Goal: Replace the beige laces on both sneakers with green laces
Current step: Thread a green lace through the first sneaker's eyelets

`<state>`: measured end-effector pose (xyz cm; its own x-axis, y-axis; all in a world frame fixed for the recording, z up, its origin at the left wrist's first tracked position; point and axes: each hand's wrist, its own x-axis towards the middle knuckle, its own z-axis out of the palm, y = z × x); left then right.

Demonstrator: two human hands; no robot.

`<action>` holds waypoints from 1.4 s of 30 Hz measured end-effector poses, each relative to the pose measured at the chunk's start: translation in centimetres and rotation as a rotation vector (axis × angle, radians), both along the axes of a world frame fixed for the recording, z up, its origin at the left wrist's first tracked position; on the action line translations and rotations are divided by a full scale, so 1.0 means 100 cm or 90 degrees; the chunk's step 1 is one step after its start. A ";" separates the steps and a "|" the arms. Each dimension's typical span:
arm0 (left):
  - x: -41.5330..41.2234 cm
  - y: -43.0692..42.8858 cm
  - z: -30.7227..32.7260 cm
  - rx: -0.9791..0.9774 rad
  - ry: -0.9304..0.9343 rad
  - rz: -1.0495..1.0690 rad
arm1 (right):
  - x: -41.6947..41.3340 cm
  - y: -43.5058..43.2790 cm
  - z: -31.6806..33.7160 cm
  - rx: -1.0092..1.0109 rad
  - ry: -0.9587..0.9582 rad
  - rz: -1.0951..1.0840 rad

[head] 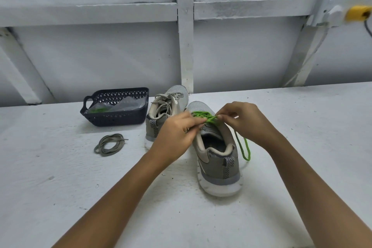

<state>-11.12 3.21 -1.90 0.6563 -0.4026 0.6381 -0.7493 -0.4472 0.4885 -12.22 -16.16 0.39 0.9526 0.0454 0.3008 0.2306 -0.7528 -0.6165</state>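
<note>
Two grey sneakers stand on the white table. The near sneaker carries a green lace threaded through its eyelets. My left hand pinches the green lace over the tongue, and my right hand pinches it from the other side. A loop of that lace hangs down the shoe's right side. Behind and to the left, the far sneaker has beige laces. A removed beige lace lies coiled on the table to the left.
A dark blue plastic basket at the back left holds a clear bag with a green lace inside. A white framed wall rises behind the table. A yellow fitting sits on the wall at the upper right.
</note>
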 end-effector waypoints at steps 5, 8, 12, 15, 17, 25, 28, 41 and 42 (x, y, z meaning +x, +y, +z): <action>-0.005 0.007 -0.001 0.086 0.012 -0.007 | 0.000 -0.013 -0.011 -0.002 0.069 -0.070; -0.007 0.013 -0.001 0.116 0.089 0.051 | -0.004 -0.014 -0.016 0.020 0.111 -0.080; 0.001 0.021 0.006 0.201 0.218 0.125 | -0.005 -0.015 -0.012 -0.006 0.092 -0.129; 0.000 0.016 0.017 0.043 0.287 0.107 | -0.008 -0.010 -0.007 0.280 0.106 -0.069; -0.003 0.006 0.023 -0.111 0.306 0.078 | -0.010 -0.002 -0.001 0.489 0.124 -0.019; -0.006 -0.036 0.021 -0.436 0.391 -0.106 | -0.004 0.013 0.000 0.713 0.097 0.052; -0.002 -0.036 0.013 -0.388 0.394 -0.105 | -0.002 0.015 -0.007 0.625 0.070 0.035; 0.013 -0.022 0.010 -0.283 0.488 -0.198 | 0.000 0.017 -0.011 0.478 0.061 0.045; 0.014 -0.022 0.011 -0.285 0.498 -0.185 | 0.000 0.017 -0.011 0.478 0.061 0.061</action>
<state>-9.67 0.99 -0.82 0.8756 -0.4425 0.1939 -0.1890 0.0556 0.9804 -12.23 -14.50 -0.66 0.9782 -0.0554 0.2001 0.1937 -0.1037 -0.9756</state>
